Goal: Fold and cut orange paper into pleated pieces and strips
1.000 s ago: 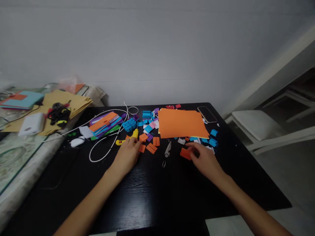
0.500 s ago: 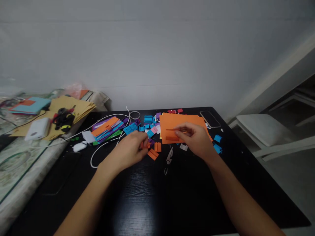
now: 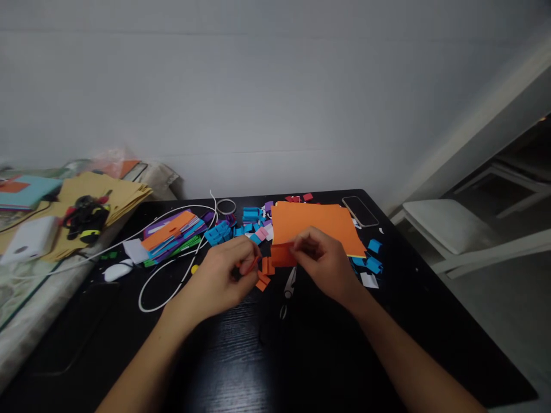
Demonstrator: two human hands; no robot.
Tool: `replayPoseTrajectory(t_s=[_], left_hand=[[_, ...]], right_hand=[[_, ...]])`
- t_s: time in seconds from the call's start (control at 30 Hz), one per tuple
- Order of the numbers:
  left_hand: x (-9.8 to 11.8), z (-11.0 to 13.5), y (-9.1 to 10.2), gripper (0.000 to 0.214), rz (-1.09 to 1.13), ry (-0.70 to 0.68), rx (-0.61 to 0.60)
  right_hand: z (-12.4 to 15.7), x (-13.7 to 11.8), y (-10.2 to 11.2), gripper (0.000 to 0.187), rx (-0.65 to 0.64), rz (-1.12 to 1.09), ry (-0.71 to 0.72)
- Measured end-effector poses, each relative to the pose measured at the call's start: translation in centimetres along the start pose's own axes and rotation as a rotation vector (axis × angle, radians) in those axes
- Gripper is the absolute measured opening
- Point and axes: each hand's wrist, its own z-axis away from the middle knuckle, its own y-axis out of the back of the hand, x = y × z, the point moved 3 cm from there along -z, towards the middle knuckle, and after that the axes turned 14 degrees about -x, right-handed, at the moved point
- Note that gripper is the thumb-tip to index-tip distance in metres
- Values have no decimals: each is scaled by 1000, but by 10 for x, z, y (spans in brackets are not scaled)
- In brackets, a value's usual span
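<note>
My left hand is closed, its thumb and fingers pinching a small orange paper piece that they mostly hide. To its right, my right hand grips an orange paper strip by one end, the strip reaching leftward toward the other hand. Behind the strip lies a stack of orange sheets with a yellow edge showing below. Small folded orange pieces rest on the table between my hands. Just below the strip is a pair of scissors, blades pointing away from me.
Folded blue pieces and colored paper strips spread to the left, with a white cable looping around them. A phone lies at the back right. Yellow envelopes and a white device sit at far left.
My right hand has drawn the orange strip nearer and off the sheets. My left hand still pinches its orange piece. The view has shifted slightly to the right.
</note>
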Motion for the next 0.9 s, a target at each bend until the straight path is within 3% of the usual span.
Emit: replayPoseTrajectory(t_s=[0.23, 0.37, 0.53, 0.67, 0.9], left_hand=[[2, -1, 3, 21, 48, -37, 8], [3, 1, 6, 7, 88, -61, 43], [-10, 4, 3, 6, 133, 31, 130], [-14, 3, -2, 16, 135, 43, 84], [-13, -2, -6, 14, 104, 29, 61]], right_hand=[[1, 1, -6, 9, -9, -3, 21], [1, 4, -7, 28, -14, -53, 6], [2, 4, -12, 37, -83, -148, -5], [3, 1, -14, 29, -85, -150, 17], [4, -3, -15, 19, -104, -201, 10]])
